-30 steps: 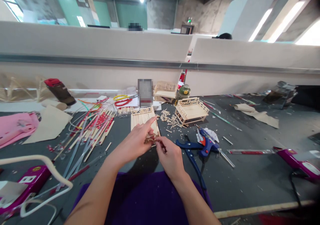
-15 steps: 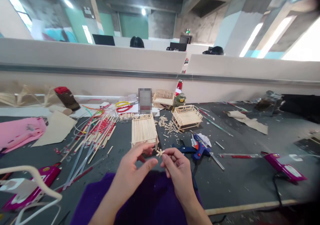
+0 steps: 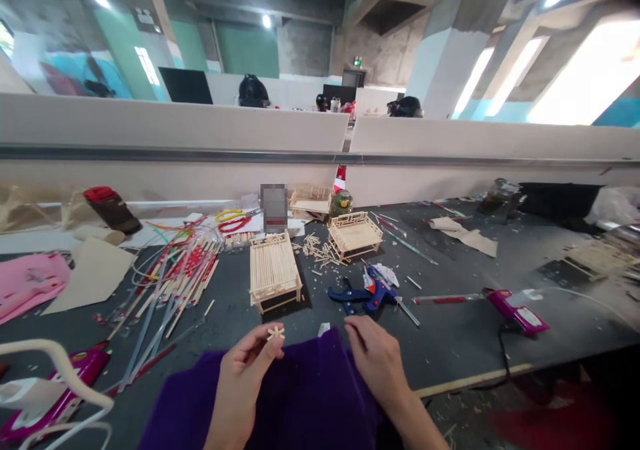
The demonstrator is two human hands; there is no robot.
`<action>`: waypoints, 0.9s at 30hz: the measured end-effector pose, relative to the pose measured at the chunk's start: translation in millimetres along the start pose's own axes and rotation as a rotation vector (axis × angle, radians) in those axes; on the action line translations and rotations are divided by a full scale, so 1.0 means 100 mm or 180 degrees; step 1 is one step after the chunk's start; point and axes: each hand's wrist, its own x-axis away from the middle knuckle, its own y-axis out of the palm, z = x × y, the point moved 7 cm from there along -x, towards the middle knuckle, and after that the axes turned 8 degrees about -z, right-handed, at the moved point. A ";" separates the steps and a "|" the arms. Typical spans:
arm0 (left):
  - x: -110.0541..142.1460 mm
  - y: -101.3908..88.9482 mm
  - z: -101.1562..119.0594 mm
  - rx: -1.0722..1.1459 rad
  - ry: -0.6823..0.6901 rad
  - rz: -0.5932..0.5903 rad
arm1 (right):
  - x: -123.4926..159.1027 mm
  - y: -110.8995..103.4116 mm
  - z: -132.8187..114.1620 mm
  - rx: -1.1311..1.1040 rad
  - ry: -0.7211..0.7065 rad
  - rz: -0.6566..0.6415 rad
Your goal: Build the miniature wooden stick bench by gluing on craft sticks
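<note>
My left hand (image 3: 247, 370) is pinched shut on a small star-shaped bundle of wooden sticks (image 3: 275, 333), held up over a purple cloth (image 3: 300, 397) on my lap. My right hand (image 3: 377, 360) hovers a little to the right with fingers loosely curled and nothing in them. Just beyond my hands a miniature bed of wooden sticks (image 3: 274, 273) stands on the dark table. A blue cutter tool (image 3: 367, 293) lies to its right.
A second stick bed (image 3: 354, 234) and loose stick offcuts (image 3: 317, 250) sit farther back. Chopsticks and glue sticks (image 3: 175, 280) spread at left, pink glue guns (image 3: 515, 307) (image 3: 65, 380) at both sides, a pink sheet (image 3: 30, 280) far left. A partition wall (image 3: 200, 143) backs the table.
My hands drew back from the stick bed toward my lap. The star-shaped piece passed to my left hand alone, and my right hand let go and moved right.
</note>
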 end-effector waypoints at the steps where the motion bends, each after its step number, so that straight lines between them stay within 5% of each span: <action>1: 0.00 -0.02 -0.04 -0.0019 -0.0049 0.0037 | 0.01 -0.10 0.13 0.0209 0.0097 0.0114; 5: -0.02 0.05 -0.12 0.0016 -0.0206 -0.0068 | 0.02 -0.26 0.46 0.0757 0.0602 0.0180; 9: -0.04 0.29 -0.15 0.0145 -0.0356 -0.0412 | -0.04 -0.04 0.37 0.1238 0.0458 -0.0385; 11: -0.05 0.43 -0.15 0.0157 -0.0415 -0.0648 | -0.06 -0.04 0.35 0.1442 0.0497 -0.0339; 17: -0.11 0.79 -0.26 0.0250 -0.0506 -0.1134 | -0.13 -0.41 0.87 0.2249 0.1165 -0.0057; 21: -0.18 0.98 -0.36 0.0236 -0.0474 -0.1303 | -0.13 -0.46 1.29 0.2090 0.1331 -0.0407; 27: -0.26 1.20 -0.39 -0.0180 -0.0238 -0.1555 | -0.18 -0.58 1.49 0.1795 0.1031 -0.0333</action>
